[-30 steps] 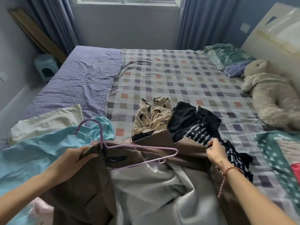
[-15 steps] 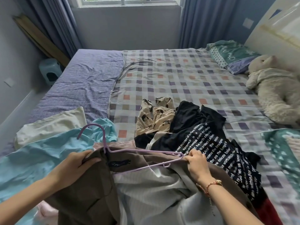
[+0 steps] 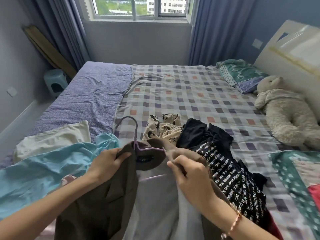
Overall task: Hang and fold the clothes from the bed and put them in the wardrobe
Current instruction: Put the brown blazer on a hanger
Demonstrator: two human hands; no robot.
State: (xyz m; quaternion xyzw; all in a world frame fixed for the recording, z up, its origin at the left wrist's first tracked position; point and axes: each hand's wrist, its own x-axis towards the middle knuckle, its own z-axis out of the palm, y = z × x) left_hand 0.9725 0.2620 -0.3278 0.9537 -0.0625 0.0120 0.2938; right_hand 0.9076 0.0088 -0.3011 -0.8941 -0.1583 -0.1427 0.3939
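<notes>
**Item: brown garment (image 3: 103, 196), being hung.**

- Location: held up over the near edge of the bed (image 3: 190, 94). It is spread between the two hands, with a pale lining or under-layer exposed below them.
- Hanger: a purple hanger (image 3: 136, 134) is seated inside the collar. Its hook stands up just beyond the left hand.
- Hands: held apart. The left hand (image 3: 105, 161) is clamped on the left shoulder of the cloth. The right hand (image 3: 190, 177) is pinched on the right shoulder.
- Step: the garment is judged to be at the hanging stage, with the shoulders being settled over the hanger arms. The right arm of the hanger is hidden, so its seating cannot be confirmed.
- Next move: the right shoulder is to be drawn fully over. The hook is then to be taken up and the piece carried to the wardrobe, which is not in view.
- Remaining stock:
  - Beyond the hands: a cream printed garment (image 3: 164, 129).
  - Right of the right hand: a black T-shirt (image 3: 233, 179).
  - Left of the left hand: a light-blue garment (image 3: 43, 167).
- Writing:
  - The T-shirt carries white text, and the fragments "the delicate", "keep" and "within" can be read.
  - A collar label (image 3: 143, 159) is noted but is illegible.
</notes>
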